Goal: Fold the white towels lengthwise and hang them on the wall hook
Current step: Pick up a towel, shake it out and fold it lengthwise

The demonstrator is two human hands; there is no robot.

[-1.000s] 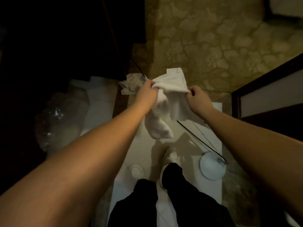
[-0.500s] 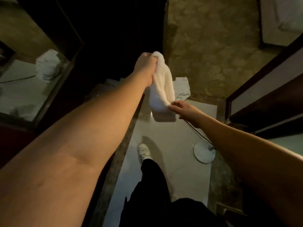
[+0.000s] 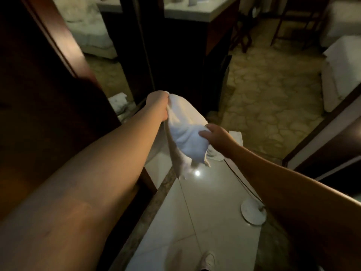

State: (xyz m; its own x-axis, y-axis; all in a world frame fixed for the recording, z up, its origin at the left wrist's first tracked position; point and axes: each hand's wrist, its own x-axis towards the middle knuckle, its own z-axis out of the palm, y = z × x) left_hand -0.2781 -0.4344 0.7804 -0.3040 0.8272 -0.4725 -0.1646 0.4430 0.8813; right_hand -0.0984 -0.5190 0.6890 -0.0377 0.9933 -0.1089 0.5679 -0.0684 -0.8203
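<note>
A white towel point(image 3: 185, 132) hangs doubled over in the air at the centre of the head view. My left hand point(image 3: 159, 105) grips its top end, arm stretched forward. My right hand point(image 3: 212, 134) holds the towel's lower right side, thumb pressed against the cloth. Loose corners dangle below toward the floor. A second white towel point(image 3: 233, 142) lies crumpled on the floor just behind my right hand. No wall hook is visible.
A dark wooden door or panel point(image 3: 48, 79) stands at the left. White floor tiles point(image 3: 205, 222) run underfoot with a black cable point(image 3: 242, 184) and a round white base point(image 3: 253, 214). Patterned carpet point(image 3: 263, 98) lies beyond. A dark cabinet with a pale top point(image 3: 195, 14) stands ahead.
The view has tilted up into the room. My left hand stays raised with the towel's top end. My right hand has shifted up along the towel's lower side.
</note>
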